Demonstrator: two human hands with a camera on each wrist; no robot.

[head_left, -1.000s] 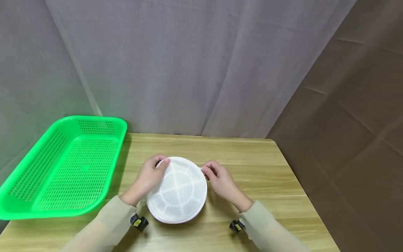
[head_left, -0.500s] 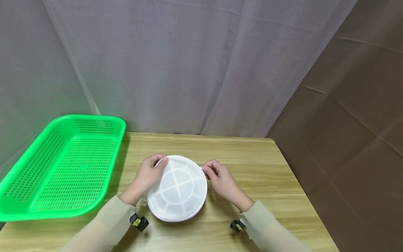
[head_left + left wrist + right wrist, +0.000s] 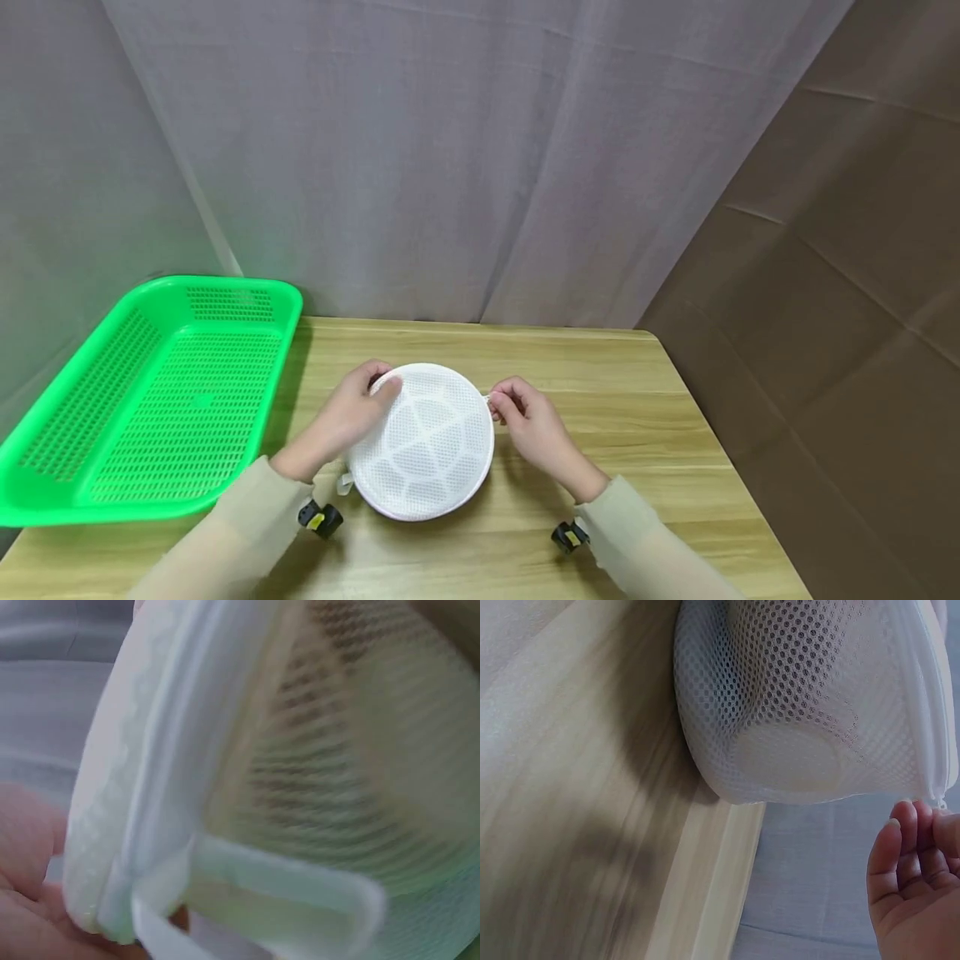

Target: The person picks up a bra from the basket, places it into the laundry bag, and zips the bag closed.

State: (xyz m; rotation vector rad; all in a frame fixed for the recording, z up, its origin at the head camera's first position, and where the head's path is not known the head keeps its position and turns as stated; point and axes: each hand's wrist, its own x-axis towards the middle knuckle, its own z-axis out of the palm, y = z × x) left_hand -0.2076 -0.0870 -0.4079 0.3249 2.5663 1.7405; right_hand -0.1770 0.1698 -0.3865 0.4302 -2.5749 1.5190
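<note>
A round white mesh laundry bag (image 3: 423, 450) is held up over the table in the head view, its flat lid turned toward me. My left hand (image 3: 356, 412) grips the rim at the upper left, thumb on the lid and fingers behind. On the other side, my right hand (image 3: 536, 429) pinches the small zipper pull (image 3: 941, 802) between thumb and finger, right at the bag's edge. The zipper (image 3: 157, 750) runs along the rim in the left wrist view, with a white fabric loop (image 3: 277, 892) hanging from the side. Through the mesh shows a pale round patch (image 3: 787, 757).
To the left stands a large green plastic basket (image 3: 288, 367) with slotted sides and floor. The wooden table (image 3: 585, 367) ends at a grey curtain (image 3: 420, 167) behind, and a brown cloth wall (image 3: 847, 350) rises on the right.
The bag has risen slightly. My right hand has shifted a little to the right with the zipper pull, and my left forearm has moved slightly left, its grip kept.
</note>
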